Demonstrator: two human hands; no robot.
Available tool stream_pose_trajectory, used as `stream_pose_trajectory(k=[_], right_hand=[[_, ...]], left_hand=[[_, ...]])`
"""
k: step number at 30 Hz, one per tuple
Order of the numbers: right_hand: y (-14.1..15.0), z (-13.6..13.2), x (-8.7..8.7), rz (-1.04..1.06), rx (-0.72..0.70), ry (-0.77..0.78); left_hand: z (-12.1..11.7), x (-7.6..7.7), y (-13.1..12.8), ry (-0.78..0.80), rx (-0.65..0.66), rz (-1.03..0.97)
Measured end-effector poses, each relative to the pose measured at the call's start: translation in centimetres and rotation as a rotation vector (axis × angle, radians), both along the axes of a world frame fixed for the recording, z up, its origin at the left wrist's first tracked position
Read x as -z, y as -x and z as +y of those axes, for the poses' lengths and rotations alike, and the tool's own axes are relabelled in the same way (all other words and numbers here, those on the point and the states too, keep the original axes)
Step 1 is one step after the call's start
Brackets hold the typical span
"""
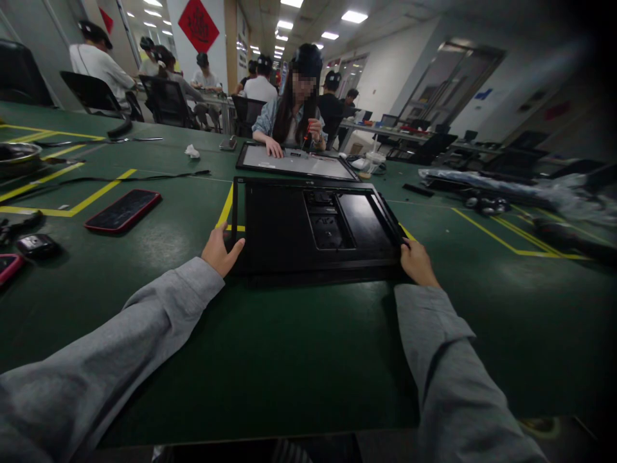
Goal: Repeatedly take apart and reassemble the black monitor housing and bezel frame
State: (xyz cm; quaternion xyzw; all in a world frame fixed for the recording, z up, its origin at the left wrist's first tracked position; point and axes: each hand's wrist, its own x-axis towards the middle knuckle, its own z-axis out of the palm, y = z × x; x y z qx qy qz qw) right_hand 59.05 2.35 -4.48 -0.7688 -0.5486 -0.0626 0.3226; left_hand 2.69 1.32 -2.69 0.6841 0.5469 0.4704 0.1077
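Note:
A black monitor casing (277,225), with an open frame edge and a recessed rectangular section on its right half, is in front of me at the middle of the green table. My left hand (222,251) grips its left edge, thumb on the near side and fingers reaching behind. At the right edge, my right hand (418,262) is closed around the rim, its fingertips partly hidden. Through the gap at the left of the frame, yellow tape and green tabletop show. Whether the casing rests fully on the table or is slightly raised, I cannot tell.
Across the table (308,347) a co-worker holds a screwdriver (307,136) over a grey display panel (294,159). A red-edged phone (124,211) and a black strap (144,177) lie left. Plastic wrapping (530,190) and dark parts (486,203) lie right.

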Motion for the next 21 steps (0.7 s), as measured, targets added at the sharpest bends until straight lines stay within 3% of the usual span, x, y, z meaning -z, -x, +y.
stream_pose_trajectory(k=[3, 11, 16, 21], right_hand=[[0.0, -0.7, -0.6, -0.008, -0.018, 0.007], [3.4, -2.3, -3.3, 0.002, 0.155, 0.107], [9.0, -1.3, -3.9, 0.015, 0.008, 0.016], [13.4, -0.6, -3.5, 0.059, -0.140, -0.021]], left_hand=[[0.4, 0.9, 0.2, 0.185, 0.097, -0.059], [2.4, 0.9, 1.8, 0.218, 0.104, -0.318], [5.3, -0.3, 5.1, 0.251, -0.044, -0.484], [6.7, -1.4, 9.0, 0.314, -0.161, -0.510]])
